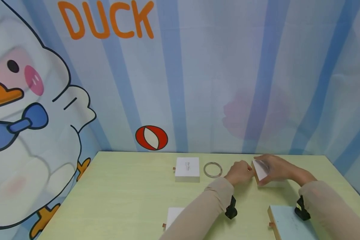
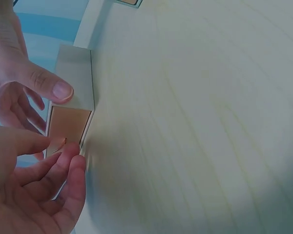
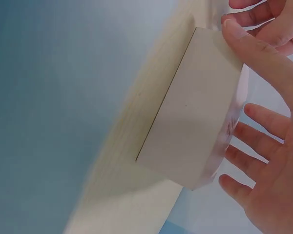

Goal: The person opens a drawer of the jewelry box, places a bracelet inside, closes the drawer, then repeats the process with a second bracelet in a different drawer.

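Note:
A small white box (image 1: 260,170) with a brown end face stands at the right back of the table, under my right hand (image 1: 277,169). That hand grips it from above, thumb (image 2: 62,90) on the near side and fingers across the top; the right wrist view shows the box's long pale side (image 3: 185,107). My left hand (image 1: 240,172) is at the brown end, where thumb and fingers pinch a small brown ribbon tab (image 2: 62,142). The end face sits within the box's outer sleeve. Left of my left hand lies a silver bangle (image 1: 213,170).
Another white box (image 1: 187,169) with a brown tab stands left of the bangle. A third white box (image 1: 173,215) is partly behind my left sleeve. At the front right lies a larger pale blue box (image 1: 291,221). A striped cloth backdrop (image 1: 198,83) hangs behind the table.

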`<state>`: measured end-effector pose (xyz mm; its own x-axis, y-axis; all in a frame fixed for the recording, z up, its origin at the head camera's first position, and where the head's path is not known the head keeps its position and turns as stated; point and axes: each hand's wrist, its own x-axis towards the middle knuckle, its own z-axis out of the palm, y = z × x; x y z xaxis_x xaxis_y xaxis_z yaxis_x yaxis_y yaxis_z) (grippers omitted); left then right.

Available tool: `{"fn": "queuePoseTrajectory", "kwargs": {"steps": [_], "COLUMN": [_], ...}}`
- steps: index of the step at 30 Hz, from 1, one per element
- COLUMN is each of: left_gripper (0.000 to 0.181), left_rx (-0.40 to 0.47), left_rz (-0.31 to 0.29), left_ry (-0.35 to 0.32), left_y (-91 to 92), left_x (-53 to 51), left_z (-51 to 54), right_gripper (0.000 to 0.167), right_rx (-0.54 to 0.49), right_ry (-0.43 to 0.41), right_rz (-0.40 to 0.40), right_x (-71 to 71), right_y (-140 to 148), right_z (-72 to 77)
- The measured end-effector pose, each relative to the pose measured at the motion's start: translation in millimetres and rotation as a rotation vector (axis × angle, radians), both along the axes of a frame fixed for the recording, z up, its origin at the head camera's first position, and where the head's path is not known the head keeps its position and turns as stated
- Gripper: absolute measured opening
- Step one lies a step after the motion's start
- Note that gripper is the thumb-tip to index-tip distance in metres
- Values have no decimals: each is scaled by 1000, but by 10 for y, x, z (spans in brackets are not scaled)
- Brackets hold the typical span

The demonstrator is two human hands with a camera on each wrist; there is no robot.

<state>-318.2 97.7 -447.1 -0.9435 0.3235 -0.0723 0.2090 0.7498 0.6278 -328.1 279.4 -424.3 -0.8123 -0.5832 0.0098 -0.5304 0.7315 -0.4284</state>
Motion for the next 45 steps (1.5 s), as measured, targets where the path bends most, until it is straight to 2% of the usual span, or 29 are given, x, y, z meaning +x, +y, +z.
{"fn": "queuePoseTrajectory", "kwargs": {"steps": [4,10,15,20,27,35,45], "left_gripper": [30,50,54,51,49,46,41], "left_rx": [4,-4,22,38,31,8,-3], "left_rz": [0,-7,-6,6,52,97,130], "left_ry": [-8,28,48,53,50,30,14], "left_y": [34,61,62,57,74,120,99], "left_x": [-20,-46,-33,-29,-28,-63,-52], "left_z": [-58,-129,-122,-102,-82,-126,-106], "right_gripper": [104,105,104,102,102,103,102], "right_rx": [-21,-4,25,40,30,57,57], "right_ry": [-46,-61,-62,-51,-52,-37,-50], "right_rz": [18,15,2,-2,2,-11,-21], "right_x": [-22,-28,-25,-25,-12,-11,19], "right_y": [7,3,-11,-16,-18,-16,-38], "right_z": [-14,-16,0,10,12,4,42]}}
